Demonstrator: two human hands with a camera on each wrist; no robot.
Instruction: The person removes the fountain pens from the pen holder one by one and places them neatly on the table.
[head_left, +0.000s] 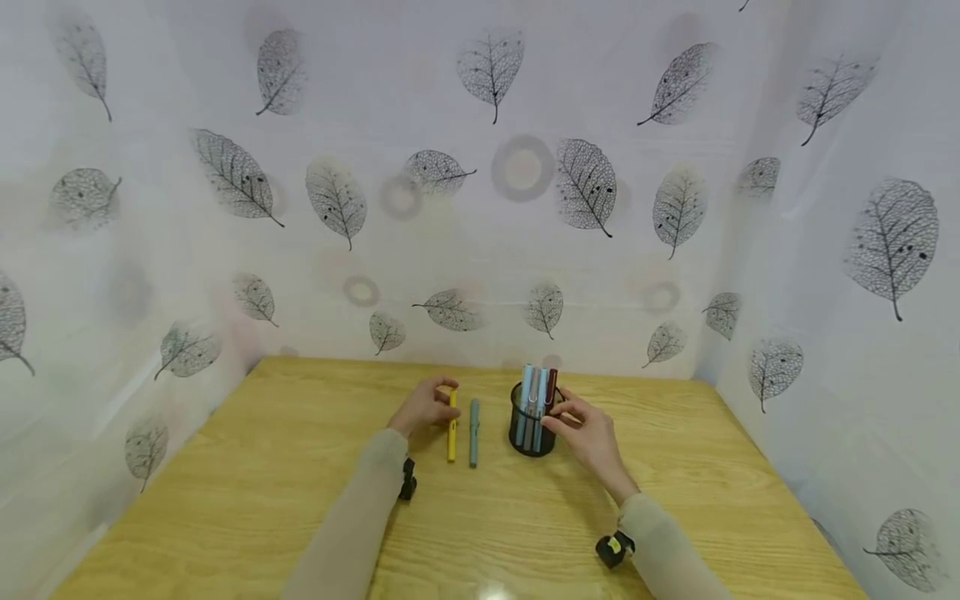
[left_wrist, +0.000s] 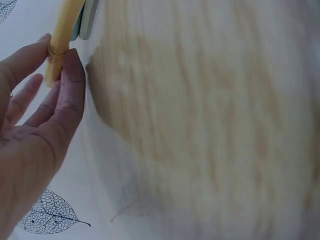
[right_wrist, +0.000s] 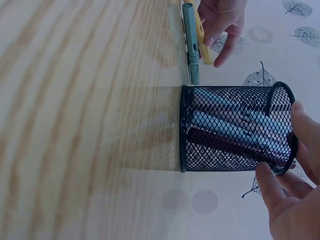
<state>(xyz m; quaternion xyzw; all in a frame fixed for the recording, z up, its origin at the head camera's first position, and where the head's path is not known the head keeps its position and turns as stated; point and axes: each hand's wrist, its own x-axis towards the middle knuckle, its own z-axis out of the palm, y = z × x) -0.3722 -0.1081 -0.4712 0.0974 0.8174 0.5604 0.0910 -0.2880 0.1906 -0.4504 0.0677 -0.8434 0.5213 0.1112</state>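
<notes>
Black mesh cup (head_left: 515, 427) on one side, yellow pen (head_left: 452, 440) on the other: from where I stand, the person has a hand on each. The left hand (head_left: 422, 407) has its grip on the yellow pen, thumb and fingers pinching it towards its far end. The right hand (head_left: 592, 433) grasps the cup near its rim, thumb and fingers set on different sides. I'd judge the step to be picking up that pen while the cup is steadied, since pale blue pens (head_left: 523, 396), a grey one and a dark red pen (head_left: 552, 385) already stand inside. The next move, I reckon, calls for lifting it clear, turning it upright and bringing it rightward, past the green pen (head_left: 474, 433), to the cup's mouth.

As for how it points, the yellow pen's long axis runs away from the person, towards the patterned backdrop (head_left: 450, 258), almost parallel to the green pen lying just to its right on the bench (head_left: 480, 525). Its far end looks slightly raised; whether the near end touches the wood I can't tell, nor which end carries the cap. The cup stands upright, its axis vertical.
</notes>
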